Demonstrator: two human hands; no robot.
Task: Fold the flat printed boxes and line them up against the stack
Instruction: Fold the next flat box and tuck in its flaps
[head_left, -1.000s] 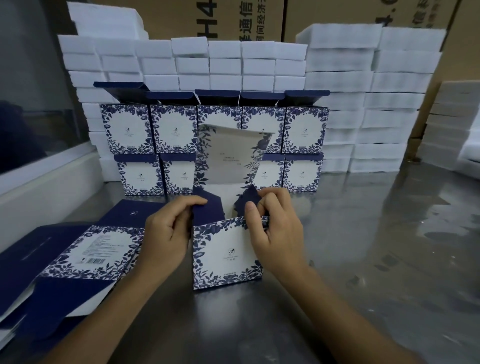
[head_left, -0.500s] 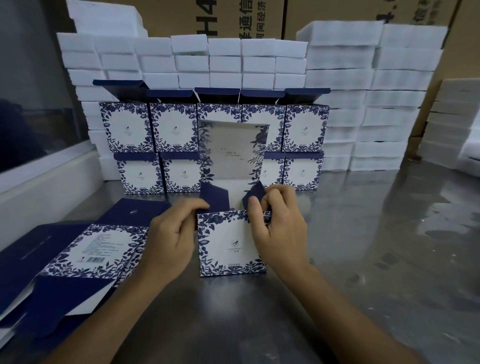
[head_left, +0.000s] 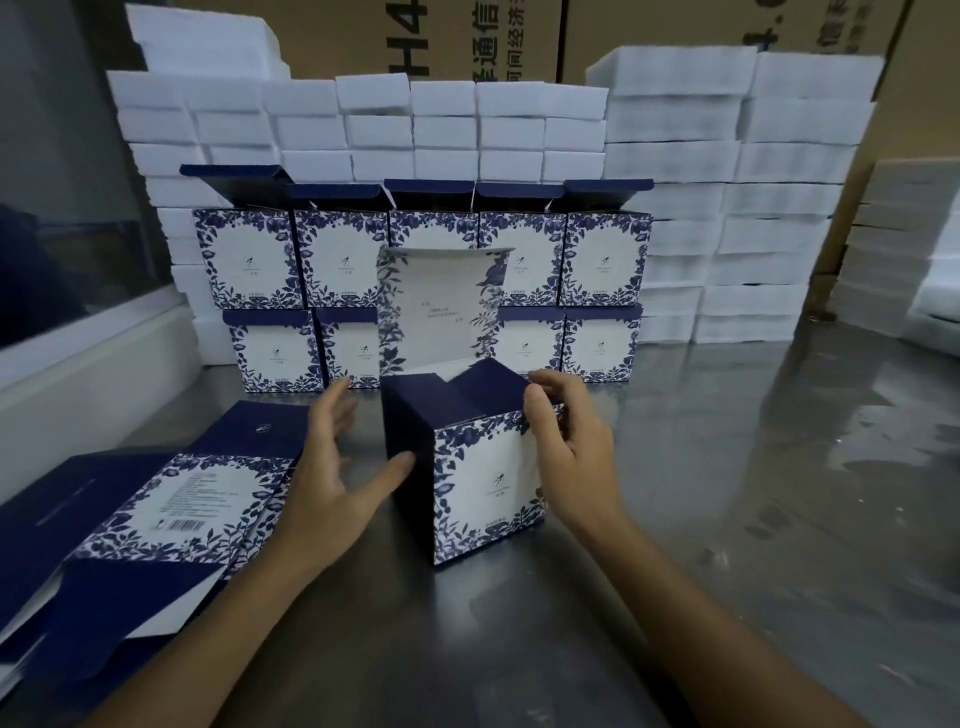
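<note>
In the head view, a half-folded printed box (head_left: 480, 467) stood upright on the steel bench (head_left: 727, 519), toward the middle of its near part, turned so that one dark blue side wall and one white face with a blue leaf border both showed. Its tall lid panel (head_left: 439, 312) stood up at the back and its blue inner flaps lay partly folded over the opening. The right hand (head_left: 566, 447) was at the box's upper right corner, fingers curled over the top edge and thumb against the printed face, gripping it there. The left hand (head_left: 332, 467) was spread with straight fingers beside the box; its thumb tip touched the blue side wall, and the other fingers were held clear of it, so it held nothing.

Behind the box, toward the far edge of the bench, folded boxes (head_left: 421, 291) stood in two rows, one on top of the other, with the upper row's blue lids open. They were set against a stack of white foam blocks (head_left: 467, 130), which continued in taller columns to the right. Brown cartons (head_left: 467, 36) with printed characters rose behind the foam. At the near left edge of the bench lay a pile of flat printed boxes (head_left: 171, 509), the top one showing a barcode panel.
</note>
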